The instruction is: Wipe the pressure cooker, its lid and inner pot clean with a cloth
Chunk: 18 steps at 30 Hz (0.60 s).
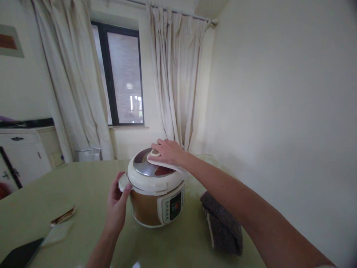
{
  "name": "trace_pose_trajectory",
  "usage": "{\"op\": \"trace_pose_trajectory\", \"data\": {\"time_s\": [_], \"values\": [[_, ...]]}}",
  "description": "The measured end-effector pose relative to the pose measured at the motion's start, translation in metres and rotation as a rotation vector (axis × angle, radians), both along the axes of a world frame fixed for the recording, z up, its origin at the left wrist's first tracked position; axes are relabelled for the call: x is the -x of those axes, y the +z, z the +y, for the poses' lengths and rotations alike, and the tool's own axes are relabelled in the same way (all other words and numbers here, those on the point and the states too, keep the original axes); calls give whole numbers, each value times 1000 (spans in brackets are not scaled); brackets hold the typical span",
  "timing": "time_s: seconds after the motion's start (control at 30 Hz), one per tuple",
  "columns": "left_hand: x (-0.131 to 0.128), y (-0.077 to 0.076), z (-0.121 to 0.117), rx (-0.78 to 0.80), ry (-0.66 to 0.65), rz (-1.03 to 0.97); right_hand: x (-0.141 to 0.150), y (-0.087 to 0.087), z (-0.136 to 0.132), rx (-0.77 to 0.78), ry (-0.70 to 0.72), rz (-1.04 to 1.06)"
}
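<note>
An electric pressure cooker (145, 206) with a gold body, white rim and control panel stands upright on the green table (92, 193). Its lid (149, 169), white with a shiny metal top, sits on the body. My left hand (118, 199) grips the white side handle (124, 182), thumb on the near side and fingers behind it. On top of the lid, my right hand (169, 152) is closed around the lid handle (154, 153); part of that handle is hidden under the palm.
A folded dark grey cloth (223, 227) lies right of the cooker, beneath my right forearm. At the left are a dark flat object (21, 255) and a small brown-and-white item (63, 216). A white cabinet (25, 152) stands beyond the table, and a wall (284, 111) rises on the right.
</note>
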State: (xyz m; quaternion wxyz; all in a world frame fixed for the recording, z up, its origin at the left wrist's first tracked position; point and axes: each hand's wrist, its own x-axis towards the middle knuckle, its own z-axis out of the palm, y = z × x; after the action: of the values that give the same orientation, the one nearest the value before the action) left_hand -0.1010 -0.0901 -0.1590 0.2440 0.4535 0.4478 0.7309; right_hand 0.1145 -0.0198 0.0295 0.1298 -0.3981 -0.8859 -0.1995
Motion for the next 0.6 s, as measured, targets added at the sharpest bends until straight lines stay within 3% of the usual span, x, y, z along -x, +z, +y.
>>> {"op": "trace_pose_trajectory", "data": {"time_s": [0.13,0.27,0.6], "values": [[-5,-3,-18,11,-22,-8,10,10,7,-9,24,-90],[-23,-15,-39,0,-9,-17,17,18,9,42,-84,-81],[-98,-23,-87,-9,247,15,34,20,-17,41,-224,-68]]}}
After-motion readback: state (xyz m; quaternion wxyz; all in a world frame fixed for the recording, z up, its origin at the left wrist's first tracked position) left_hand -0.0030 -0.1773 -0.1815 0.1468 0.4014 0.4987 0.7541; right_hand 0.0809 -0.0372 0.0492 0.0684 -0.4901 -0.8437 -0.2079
